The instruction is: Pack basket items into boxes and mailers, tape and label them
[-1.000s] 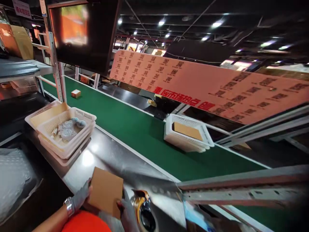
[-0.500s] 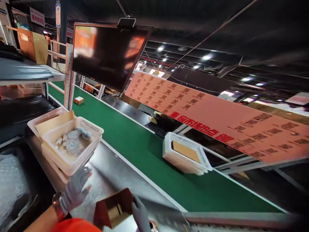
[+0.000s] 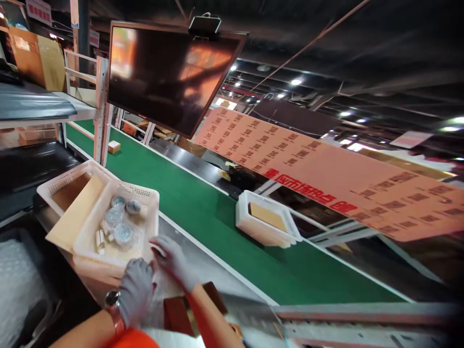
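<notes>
Basket (image 3: 153,215) stacked on table (image 3: 213,270), probably light, stiff, best held by the rim. Right hand (image 3: 176,263) and left hand (image 3: 137,290) by near corner, fingers curled; can't tell about grip, kinda blurry.

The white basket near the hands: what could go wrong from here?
The round items could roll against the bottle-like piece if the right hand, at the corner of the white basket, jolts it. The right forearm crosses the brown box in this view and might bump it.
</notes>
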Motion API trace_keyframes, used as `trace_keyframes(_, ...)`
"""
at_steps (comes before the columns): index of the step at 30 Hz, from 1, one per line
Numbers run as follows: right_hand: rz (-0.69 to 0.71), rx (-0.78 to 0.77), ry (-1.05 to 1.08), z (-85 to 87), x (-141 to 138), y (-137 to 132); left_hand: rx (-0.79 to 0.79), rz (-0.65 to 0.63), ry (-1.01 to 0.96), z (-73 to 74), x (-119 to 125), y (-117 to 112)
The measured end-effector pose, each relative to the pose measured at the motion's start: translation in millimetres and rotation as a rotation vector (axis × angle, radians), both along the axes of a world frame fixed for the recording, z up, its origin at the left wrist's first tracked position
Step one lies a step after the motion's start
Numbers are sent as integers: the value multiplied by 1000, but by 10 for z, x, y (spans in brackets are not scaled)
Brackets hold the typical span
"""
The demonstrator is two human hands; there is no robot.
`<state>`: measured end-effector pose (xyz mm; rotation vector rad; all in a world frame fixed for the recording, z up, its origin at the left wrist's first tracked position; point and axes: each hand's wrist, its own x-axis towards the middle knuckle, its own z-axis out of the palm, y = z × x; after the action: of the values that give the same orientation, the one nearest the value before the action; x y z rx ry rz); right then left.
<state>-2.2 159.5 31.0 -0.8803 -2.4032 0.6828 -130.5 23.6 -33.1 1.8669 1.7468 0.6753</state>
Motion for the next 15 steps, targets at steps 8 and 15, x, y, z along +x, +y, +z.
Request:
trace_keyframes(8,200,-187,-394,-66,-1106,591,196,-102,283,105,-1,-119)
trace_keyframes(15,47,-486,-28,112,-998,668,334,148,-317,233,-395,-88)
